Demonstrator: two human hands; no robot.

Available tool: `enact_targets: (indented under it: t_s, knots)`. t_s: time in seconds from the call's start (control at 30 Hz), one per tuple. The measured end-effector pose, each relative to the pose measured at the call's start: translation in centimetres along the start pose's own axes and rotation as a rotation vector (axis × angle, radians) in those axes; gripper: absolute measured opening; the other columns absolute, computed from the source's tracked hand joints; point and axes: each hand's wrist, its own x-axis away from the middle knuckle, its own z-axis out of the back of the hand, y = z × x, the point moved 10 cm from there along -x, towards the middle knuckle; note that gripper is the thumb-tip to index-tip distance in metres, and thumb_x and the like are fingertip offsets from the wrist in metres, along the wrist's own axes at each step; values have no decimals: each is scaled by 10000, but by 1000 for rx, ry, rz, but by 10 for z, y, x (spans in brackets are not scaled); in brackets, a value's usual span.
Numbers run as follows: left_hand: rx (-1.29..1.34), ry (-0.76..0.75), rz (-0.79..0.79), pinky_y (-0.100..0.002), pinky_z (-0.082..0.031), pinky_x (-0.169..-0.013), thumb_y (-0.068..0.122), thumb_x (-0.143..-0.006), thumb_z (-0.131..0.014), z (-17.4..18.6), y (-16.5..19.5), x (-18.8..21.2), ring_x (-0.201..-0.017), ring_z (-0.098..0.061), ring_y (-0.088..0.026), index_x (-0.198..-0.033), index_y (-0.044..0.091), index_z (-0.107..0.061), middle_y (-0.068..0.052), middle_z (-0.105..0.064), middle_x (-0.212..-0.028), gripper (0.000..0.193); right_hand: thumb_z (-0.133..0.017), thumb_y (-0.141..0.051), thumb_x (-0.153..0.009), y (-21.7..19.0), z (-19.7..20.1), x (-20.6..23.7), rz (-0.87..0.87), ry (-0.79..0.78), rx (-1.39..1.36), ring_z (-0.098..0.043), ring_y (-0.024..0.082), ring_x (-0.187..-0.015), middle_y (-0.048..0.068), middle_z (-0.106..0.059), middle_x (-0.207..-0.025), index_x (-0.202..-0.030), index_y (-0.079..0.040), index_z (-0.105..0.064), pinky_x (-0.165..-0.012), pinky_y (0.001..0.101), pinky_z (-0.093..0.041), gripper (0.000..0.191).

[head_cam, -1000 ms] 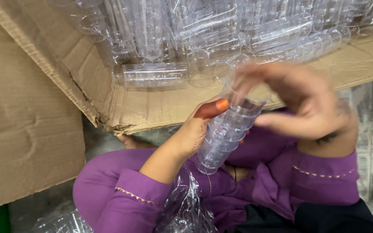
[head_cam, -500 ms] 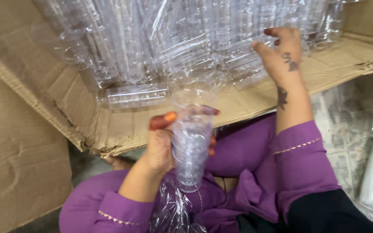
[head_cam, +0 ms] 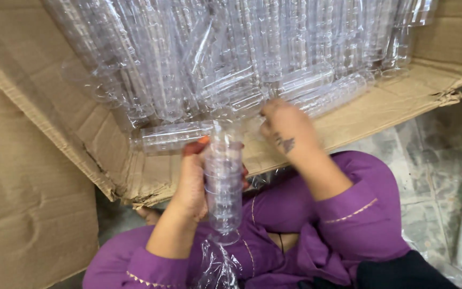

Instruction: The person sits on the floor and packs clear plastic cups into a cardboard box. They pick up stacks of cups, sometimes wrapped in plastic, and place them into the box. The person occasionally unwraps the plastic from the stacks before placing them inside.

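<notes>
She sits on the floor with the open cardboard box [head_cam: 380, 115] tipped toward her lap, and it is packed with rows of nested clear plastic cups [head_cam: 274, 48]. Her left hand [head_cam: 194, 184] is wrapped firmly around an upright stack of clear cups [head_cam: 223, 182], held just in front of the box's lower flap and over her purple sleeve; the fingers close round the stack's middle, thumb tip showing at its top. Her right hand [head_cam: 287, 128] is reaching into the box, fingers loosely curled and resting on the cups lying at the front edge; whether it has actually gripped one I cannot tell, as the clear plastic hides the contact. By the look of it, she is gathering cups from the box onto the held stack. The reach seems to call for pinching one sleeve of cups free without dragging its neighbours out. A crumpled clear plastic bag [head_cam: 217, 265] lies in her lap beneath the stack.
</notes>
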Motion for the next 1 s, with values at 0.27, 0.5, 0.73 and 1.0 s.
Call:
enact_targets:
  t_s: [0.27,0.5,0.73,1.0]
  knots:
    - [-1142,191,-193,-342,-547,-745,343,-883,-645,-11,22,29,-805,-716,-226,-1246,87,-601,-179,-723,-865,446,-659,18,-851,86,-6,18,-494,-81,-1207,-543,50,-546,71,-767,-883,-1074,39,-755,-439,203,-399,243]
    - [-1036,210,-185,-339,-553,-801,311,-896,-637,-10,25,30,-849,-712,-193,-1230,85,-664,-140,-778,-917,404,-670,-56,-912,55,-28,22,-587,-325,-992,-598,131,-511,134,-746,-783,-1119,-58,-798,-437,261,-456,244]
    - [-755,169,-280,-299,-522,-781,369,-954,-573,1,25,21,-831,-648,-147,-1175,30,-706,-100,-744,-938,426,-736,-442,-868,49,15,-8,-14,270,-56,-665,336,-1121,202,-726,-1191,-1221,0,-727,-954,443,-507,565]
    - [-241,53,9,-376,-540,-640,390,-903,-542,2,-6,14,-706,-640,-224,-1316,105,-554,-112,-661,-906,501,-639,-57,-829,111,32,-10,-57,421,1,-695,452,-1092,251,-711,-1152,-1154,45,-713,-1019,483,-552,349]
